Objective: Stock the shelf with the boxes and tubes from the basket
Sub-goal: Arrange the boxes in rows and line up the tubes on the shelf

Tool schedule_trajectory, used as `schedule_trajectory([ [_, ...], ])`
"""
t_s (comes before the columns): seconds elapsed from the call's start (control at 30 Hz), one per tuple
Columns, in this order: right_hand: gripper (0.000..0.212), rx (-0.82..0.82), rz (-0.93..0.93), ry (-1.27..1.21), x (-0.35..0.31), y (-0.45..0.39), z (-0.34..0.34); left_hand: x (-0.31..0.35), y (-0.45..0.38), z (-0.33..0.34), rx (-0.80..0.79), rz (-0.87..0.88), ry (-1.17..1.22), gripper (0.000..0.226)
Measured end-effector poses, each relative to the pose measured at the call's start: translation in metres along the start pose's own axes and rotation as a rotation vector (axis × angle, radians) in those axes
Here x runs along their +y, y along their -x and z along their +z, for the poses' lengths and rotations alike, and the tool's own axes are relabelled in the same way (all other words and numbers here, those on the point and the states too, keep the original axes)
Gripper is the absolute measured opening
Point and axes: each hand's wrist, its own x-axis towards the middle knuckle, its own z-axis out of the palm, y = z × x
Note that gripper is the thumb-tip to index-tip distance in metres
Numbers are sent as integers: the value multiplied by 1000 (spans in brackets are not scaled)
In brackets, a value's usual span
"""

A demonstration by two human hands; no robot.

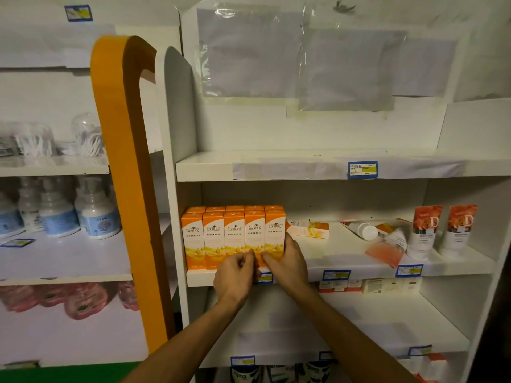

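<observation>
Dim, uneven light falls brightest on the orange boxes (233, 236), corners darken, the left-hand bottles (58, 214) blur, and edges bow.

We count five upright orange boxes (233, 239) in front, five behind; one box lying flat (309, 229); two standing tubes (442, 230); two hands (262, 269).
</observation>
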Motion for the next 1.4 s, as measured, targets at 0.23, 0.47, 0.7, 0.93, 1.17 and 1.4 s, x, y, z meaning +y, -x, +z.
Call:
schedule_trajectory([
  [0.23,82,-11,-40,80,3,-1,3,9,0,-4,-27,-6,72,52],
  [0.47,80,-108,-74,-42,5,-5,-20,14,5,7,-22,112,5,49],
  [0.7,47,117,-85,52,26,-17,-93,33,21,57,-184,368,-21,33],
  [0.93,42,89,-142,469,66,-33,-155,76,19,115,-250,422,-163,11],
  [1.17,48,87,-205,707,81,-52,-180,93,-20,159,-338,482,-515,51],
  [1.4,51,136,-221,873,85,-86,-176,84,-62,179,-333,564,-722,65],
])
